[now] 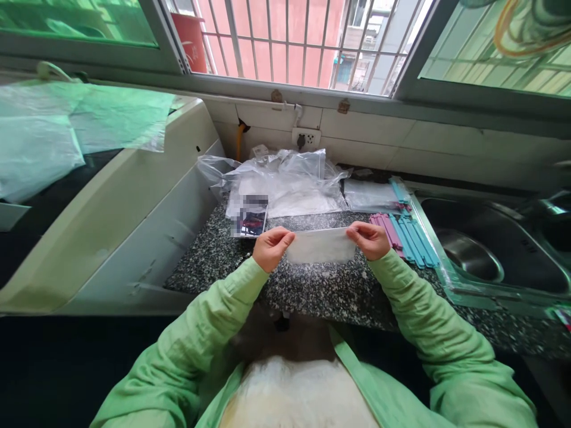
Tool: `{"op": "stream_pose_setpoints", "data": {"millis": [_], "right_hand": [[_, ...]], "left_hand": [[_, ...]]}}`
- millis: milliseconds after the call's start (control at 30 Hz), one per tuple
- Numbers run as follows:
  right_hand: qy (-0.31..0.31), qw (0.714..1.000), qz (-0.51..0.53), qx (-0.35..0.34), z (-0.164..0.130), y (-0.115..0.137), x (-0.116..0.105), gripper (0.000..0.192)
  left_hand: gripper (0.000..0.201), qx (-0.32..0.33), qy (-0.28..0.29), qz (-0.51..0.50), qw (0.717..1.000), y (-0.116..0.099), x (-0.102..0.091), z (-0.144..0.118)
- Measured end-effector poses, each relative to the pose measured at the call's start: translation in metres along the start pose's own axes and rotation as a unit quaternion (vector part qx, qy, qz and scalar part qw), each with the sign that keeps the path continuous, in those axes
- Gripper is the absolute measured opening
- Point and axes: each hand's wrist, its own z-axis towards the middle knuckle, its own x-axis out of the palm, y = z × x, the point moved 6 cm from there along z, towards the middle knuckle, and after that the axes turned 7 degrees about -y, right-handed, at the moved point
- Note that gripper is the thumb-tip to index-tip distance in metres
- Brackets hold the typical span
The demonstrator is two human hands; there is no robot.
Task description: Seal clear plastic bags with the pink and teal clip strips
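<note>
While stretched flat over the speckled counter (330,291), held at two upper corners: one sheet (321,246) of milky plastic. At its left corner, left hand (273,246), closed in a pinch on it; at its right corner, right hand (371,239), pinching alike. Beyond the sheet, one pile (289,184) of clear plastic, pieces uncountable, plus one phone (252,224) to the left. Right of the sheet, several pink strips (387,230) and blue strips (413,238); farther right, one sink (529,252) with one bowl (473,255). Well behind the sheet, one socket (307,138), tiled wall (379,131), one barred window (285,41).
</note>
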Motion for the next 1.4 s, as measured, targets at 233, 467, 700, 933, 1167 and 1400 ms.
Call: {"op": "stream_pose_setpoints", "data": {"millis": [233, 467, 700, 933, 1167, 1400], "right_hand": [[-0.068, 0.994, -0.072, -0.034, 0.004, 0.001, -0.012, 0.025], [-0.015, 0.998, -0.053, -0.012, 0.003, 0.009, -0.010, 0.025], [0.035, 0.999, -0.022, 0.028, 0.001, 0.007, -0.004, 0.027], [0.030, 0.997, 0.023, 0.072, 0.002, 0.000, -0.001, 0.027], [0.014, 0.992, 0.053, 0.111, 0.006, -0.005, -0.007, 0.029], [0.029, 0.991, 0.066, 0.116, 0.005, -0.007, -0.006, 0.026]], "left_hand": [[0.033, -0.052, 0.027, -0.045, 0.997, 0.021, 0.015, 0.011], [0.037, -0.121, 0.099, -0.115, 0.981, 0.035, 0.015, 0.004], [0.046, -0.145, 0.178, -0.113, 0.967, 0.035, 0.024, -0.001], [0.044, -0.105, 0.192, -0.076, 0.973, 0.019, 0.025, 0.000], [0.042, -0.132, 0.297, -0.092, 0.941, 0.022, 0.037, -0.012], [0.039, -0.152, 0.367, -0.092, 0.913, 0.025, 0.041, -0.020]]}}
